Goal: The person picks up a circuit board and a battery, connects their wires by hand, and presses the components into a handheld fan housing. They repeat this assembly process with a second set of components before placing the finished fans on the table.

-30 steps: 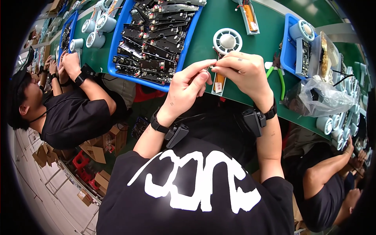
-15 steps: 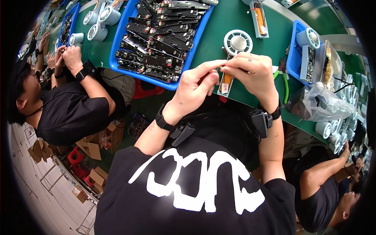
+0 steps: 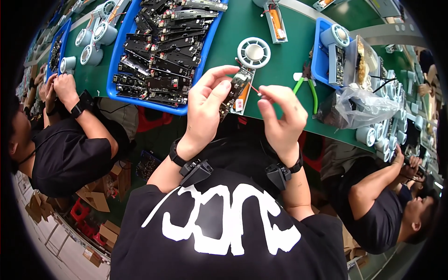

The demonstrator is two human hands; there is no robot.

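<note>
My left hand (image 3: 203, 108) grips a narrow dark circuit board (image 3: 236, 87) between thumb and fingers, tilted over the open handle of a small fan. The fan's round, pale blue head (image 3: 254, 52) lies flat just beyond the board. Part of an orange battery with a white label (image 3: 239, 103) shows in the handle beneath. My right hand (image 3: 284, 111) is to the right of the board, with thumb and forefinger closed near a small white connector (image 3: 260, 94) on a thin red wire. The wire runs toward the board; its far end is hard to make out.
A blue tray (image 3: 111, 88) heaped with dark boards stands at left. Green-handled cutters (image 3: 313, 95) lie at right, near a blue bin (image 3: 319, 67) and a clear plastic bag (image 3: 361, 105). Another open fan handle (image 3: 276, 25) lies farther back. Co-workers sit on both sides.
My hands, close together over the fan handle before, are now apart. The board has come into sight in my left hand, and my right hand has drawn nearer me. The whole view has shifted.
</note>
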